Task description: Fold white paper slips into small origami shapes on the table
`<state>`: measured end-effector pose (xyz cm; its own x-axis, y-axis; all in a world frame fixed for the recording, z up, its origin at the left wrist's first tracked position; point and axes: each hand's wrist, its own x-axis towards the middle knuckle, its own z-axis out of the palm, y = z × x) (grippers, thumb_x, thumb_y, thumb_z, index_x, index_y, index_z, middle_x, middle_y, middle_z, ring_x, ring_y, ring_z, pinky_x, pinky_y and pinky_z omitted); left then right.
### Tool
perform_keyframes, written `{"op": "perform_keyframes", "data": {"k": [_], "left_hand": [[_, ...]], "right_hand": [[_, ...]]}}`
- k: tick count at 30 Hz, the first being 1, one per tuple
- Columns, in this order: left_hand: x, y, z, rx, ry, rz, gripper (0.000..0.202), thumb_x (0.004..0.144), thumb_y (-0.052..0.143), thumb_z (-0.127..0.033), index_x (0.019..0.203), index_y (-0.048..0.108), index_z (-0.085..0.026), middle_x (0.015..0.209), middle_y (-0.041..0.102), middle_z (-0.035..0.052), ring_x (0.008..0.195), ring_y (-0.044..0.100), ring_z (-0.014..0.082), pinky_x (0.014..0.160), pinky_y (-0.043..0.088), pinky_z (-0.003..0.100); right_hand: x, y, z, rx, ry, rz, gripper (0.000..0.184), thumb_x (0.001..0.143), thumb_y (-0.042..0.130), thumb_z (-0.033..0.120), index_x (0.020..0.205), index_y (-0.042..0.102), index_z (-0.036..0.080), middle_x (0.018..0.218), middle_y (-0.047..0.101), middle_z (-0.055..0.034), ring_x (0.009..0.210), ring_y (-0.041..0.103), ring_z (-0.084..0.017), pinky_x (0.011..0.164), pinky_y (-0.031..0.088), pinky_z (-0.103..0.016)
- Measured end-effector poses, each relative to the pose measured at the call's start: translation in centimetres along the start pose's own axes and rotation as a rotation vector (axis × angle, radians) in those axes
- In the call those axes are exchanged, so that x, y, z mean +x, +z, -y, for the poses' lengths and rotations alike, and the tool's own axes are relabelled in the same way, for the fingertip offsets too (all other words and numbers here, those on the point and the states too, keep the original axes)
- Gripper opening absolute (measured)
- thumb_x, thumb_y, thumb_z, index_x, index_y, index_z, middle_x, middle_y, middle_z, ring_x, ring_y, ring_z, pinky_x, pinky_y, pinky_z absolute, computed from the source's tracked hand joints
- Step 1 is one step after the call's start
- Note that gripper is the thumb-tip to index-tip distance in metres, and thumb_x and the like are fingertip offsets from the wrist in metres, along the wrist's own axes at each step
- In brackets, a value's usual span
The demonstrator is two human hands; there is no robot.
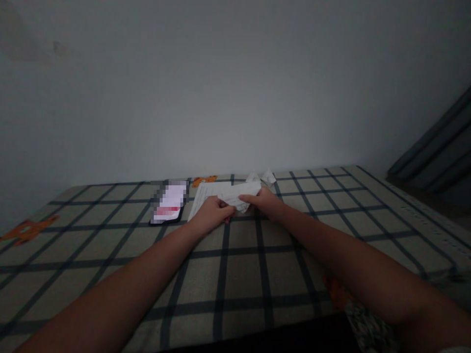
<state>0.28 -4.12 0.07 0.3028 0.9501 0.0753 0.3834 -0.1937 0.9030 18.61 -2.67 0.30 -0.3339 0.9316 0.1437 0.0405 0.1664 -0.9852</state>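
Note:
Between my two hands is a crumpled, partly folded piece of white paper point(241, 200) with faint marks on it. My left hand point(213, 211) pinches its left end, thumb on top. The right end is gripped by my right hand point(263, 202), its thumb lying across the paper. Behind and to the left of the hands, a flat white sheet with printed lines point(203, 192) rests on the checked cloth; my left hand covers part of it. Just beyond my right hand sit small crumpled or folded white papers point(269, 177).
A phone point(171, 201) with a lit, blurred-out screen lies left of the printed sheet. The checked cloth point(191, 294) has orange animal figures on it and reaches back to a plain wall point(235, 88). Dark striped fabric point(437, 137) hangs at the far right.

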Motion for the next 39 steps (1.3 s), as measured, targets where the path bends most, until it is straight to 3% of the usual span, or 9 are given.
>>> {"op": "perform_keyframes", "data": {"k": [4, 7, 10, 17, 29, 39], "left_hand": [[0.00, 0.39, -0.18, -0.153, -0.026, -0.027, 0.019, 0.068, 0.059, -0.033, 0.066, 0.060, -0.015, 0.058, 0.062, 0.0028, 0.047, 0.053, 0.0122, 0.047, 0.041, 0.023], [-0.12, 0.60, -0.42, -0.189, -0.029, 0.039, 0.027, 0.072, 0.056, -0.041, 0.072, 0.064, -0.014, 0.070, 0.065, 0.0067, 0.053, 0.056, 0.0125, 0.051, 0.044, 0.024], [-0.16, 0.61, -0.53, -0.183, 0.005, 0.097, 0.030, 0.075, 0.053, -0.043, 0.074, 0.066, -0.016, 0.068, 0.064, 0.0055, 0.054, 0.055, 0.0117, 0.050, 0.043, 0.023], [-0.07, 0.51, -0.54, -0.158, 0.032, 0.079, 0.029, 0.076, 0.053, -0.042, 0.077, 0.066, -0.017, 0.069, 0.064, 0.0046, 0.054, 0.055, 0.0111, 0.052, 0.043, 0.023], [-0.22, 0.54, -0.54, -0.246, -0.037, 0.080, 0.019, 0.071, 0.060, -0.033, 0.073, 0.058, -0.015, 0.073, 0.064, 0.0035, 0.056, 0.056, 0.0094, 0.053, 0.043, 0.021], [0.16, 0.61, -0.55, -0.190, -0.033, 0.203, 0.039, 0.080, 0.044, -0.048, 0.073, 0.062, -0.014, 0.065, 0.061, 0.0027, 0.053, 0.053, 0.0099, 0.052, 0.041, 0.023]], "right_hand": [[0.02, 0.09, -0.03, 0.027, -0.067, -0.047, 0.031, 0.066, 0.065, 0.034, 0.085, 0.061, 0.011, 0.077, 0.064, -0.0058, 0.058, 0.054, -0.010, 0.052, 0.045, -0.022], [0.13, 0.04, -0.12, 0.018, -0.097, -0.081, 0.031, 0.067, 0.064, 0.036, 0.086, 0.061, 0.011, 0.078, 0.064, -0.0059, 0.061, 0.055, -0.011, 0.055, 0.046, -0.023], [0.17, -0.03, -0.08, -0.003, -0.122, -0.114, 0.032, 0.067, 0.064, 0.036, 0.087, 0.062, 0.012, 0.078, 0.064, -0.0058, 0.062, 0.055, -0.011, 0.056, 0.047, -0.024], [0.15, 0.09, -0.02, -0.041, -0.161, -0.144, 0.032, 0.068, 0.062, 0.039, 0.084, 0.062, 0.012, 0.075, 0.063, -0.0057, 0.061, 0.056, -0.012, 0.056, 0.046, -0.025], [0.20, 0.12, -0.06, -0.130, -0.171, -0.175, 0.034, 0.067, 0.063, 0.041, 0.084, 0.062, 0.012, 0.077, 0.065, -0.0066, 0.061, 0.058, -0.012, 0.057, 0.047, -0.024], [0.13, 0.23, -0.26, -0.132, -0.180, -0.196, 0.035, 0.068, 0.061, 0.043, 0.080, 0.062, 0.011, 0.074, 0.065, -0.0069, 0.061, 0.058, -0.013, 0.055, 0.047, -0.025]]}}
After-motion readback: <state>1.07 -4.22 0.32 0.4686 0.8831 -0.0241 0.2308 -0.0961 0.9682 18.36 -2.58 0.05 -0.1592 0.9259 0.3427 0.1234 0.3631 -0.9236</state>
